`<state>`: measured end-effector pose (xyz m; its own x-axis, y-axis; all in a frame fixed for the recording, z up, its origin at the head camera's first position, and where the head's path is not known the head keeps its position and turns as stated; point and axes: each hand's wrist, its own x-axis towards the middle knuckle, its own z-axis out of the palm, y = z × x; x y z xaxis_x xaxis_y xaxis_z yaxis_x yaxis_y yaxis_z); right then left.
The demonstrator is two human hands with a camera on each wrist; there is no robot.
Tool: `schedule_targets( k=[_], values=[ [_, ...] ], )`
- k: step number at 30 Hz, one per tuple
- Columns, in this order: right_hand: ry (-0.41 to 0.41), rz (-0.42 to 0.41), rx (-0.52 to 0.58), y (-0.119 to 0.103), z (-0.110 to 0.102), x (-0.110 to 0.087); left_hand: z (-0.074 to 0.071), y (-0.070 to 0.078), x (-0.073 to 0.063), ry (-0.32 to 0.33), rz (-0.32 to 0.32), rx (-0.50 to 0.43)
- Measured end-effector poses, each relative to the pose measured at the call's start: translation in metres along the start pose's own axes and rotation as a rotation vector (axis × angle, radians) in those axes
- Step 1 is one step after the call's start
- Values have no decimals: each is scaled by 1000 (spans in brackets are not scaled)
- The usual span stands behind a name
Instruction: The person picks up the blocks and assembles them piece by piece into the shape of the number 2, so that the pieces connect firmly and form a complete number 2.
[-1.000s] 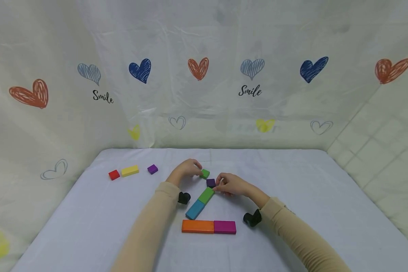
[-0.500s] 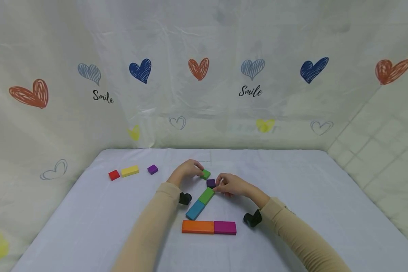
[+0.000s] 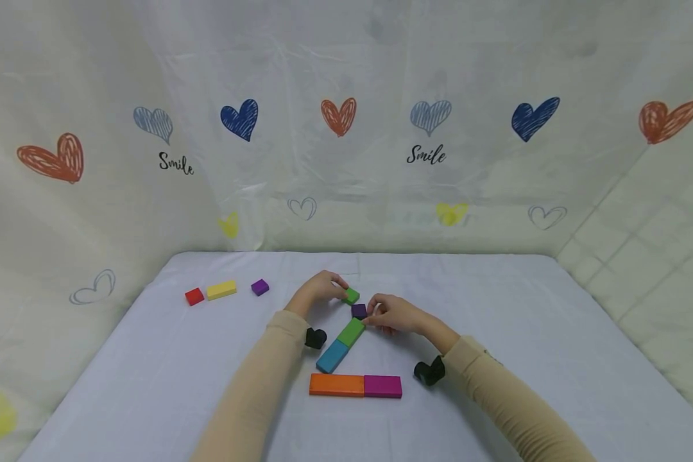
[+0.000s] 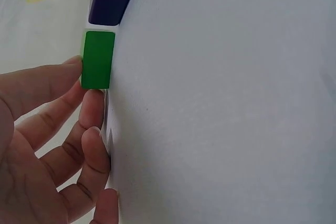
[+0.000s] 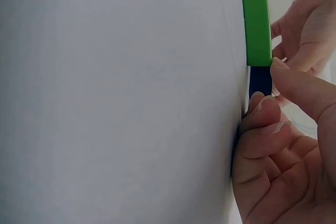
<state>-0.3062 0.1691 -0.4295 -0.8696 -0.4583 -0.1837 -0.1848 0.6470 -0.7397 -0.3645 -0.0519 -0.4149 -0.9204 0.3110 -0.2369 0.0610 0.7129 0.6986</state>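
My left hand [image 3: 321, 289] pinches a small green block [image 4: 98, 60] between thumb and fingertips, at the far end of a slanted row. Just nearer to me sits a small dark purple block [image 3: 359, 311], a narrow gap away in the left wrist view. My right hand [image 3: 397, 314] has its curled fingers against this dark purple block, and its thumb lies where that block meets the longer green block [image 3: 351, 332]. A blue block [image 3: 332, 356] continues the row toward me. Below it, an orange block [image 3: 337, 385] and a magenta block [image 3: 383, 386] lie end to end.
At the far left of the white-covered table [image 3: 485, 282] lie a red block [image 3: 194, 296], a yellow block [image 3: 221, 290] and a purple block [image 3: 260, 287]. Behind the table hangs a pale sheet [image 3: 369, 58] printed with hearts.
My left hand has shifted slightly to the right with the small green block. My right hand and the other blocks have stayed in place.
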Motion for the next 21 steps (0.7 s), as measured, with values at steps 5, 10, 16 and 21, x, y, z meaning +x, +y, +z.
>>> schedule_targets(
  k=[5,10,16,21],
  values=[
    [-1,13,1,-1,0,1,0,-1,1,-1,4,-6],
    [-4,16,1,-1,-1,0,0,-2,1,-3,20,-6],
    [-12,14,4,-1,-1,1,0,-3,0,6,21,-16],
    [-15,6,7,-1,-2,1,1,-2,-1,9,14,-21]
  ],
)
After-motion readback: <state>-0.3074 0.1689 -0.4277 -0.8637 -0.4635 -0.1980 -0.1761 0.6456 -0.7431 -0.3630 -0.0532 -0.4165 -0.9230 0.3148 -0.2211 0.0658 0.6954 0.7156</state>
